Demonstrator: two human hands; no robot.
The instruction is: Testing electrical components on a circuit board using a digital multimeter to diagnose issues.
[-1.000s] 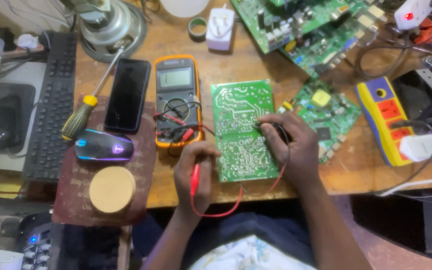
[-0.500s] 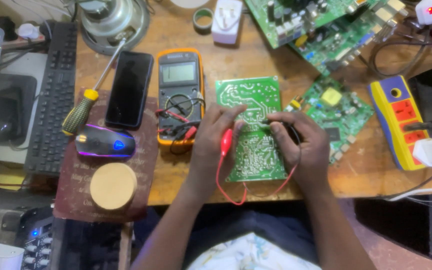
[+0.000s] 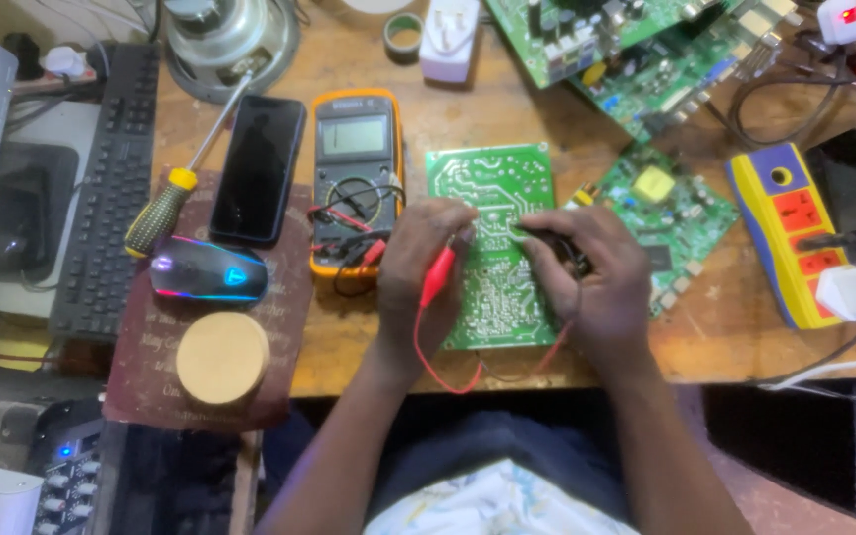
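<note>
A green circuit board (image 3: pixel 492 188) lies solder side up on the wooden desk (image 3: pixel 715 327). My left hand (image 3: pixel 420 267) grips a red test probe (image 3: pixel 437 277) with its tip on the board's left part. On the board's middle, my right hand (image 3: pixel 587 282) presses a black test probe (image 3: pixel 547 238). Red and black leads run back to an orange multimeter (image 3: pixel 354 149) just left of the board.
A black phone (image 3: pixel 258 168), a yellow-handled screwdriver (image 3: pixel 165 203), a lit mouse (image 3: pixel 208 272) and a round wooden disc (image 3: pixel 222 357) sit at left beside a keyboard (image 3: pixel 106 188). More green boards (image 3: pixel 666 198) and a blue-yellow power strip (image 3: pixel 785 228) lie at right.
My left hand has moved up from the desk's front edge onto the board, carrying the red probe to it. My right hand has stayed on the board with the black probe.
</note>
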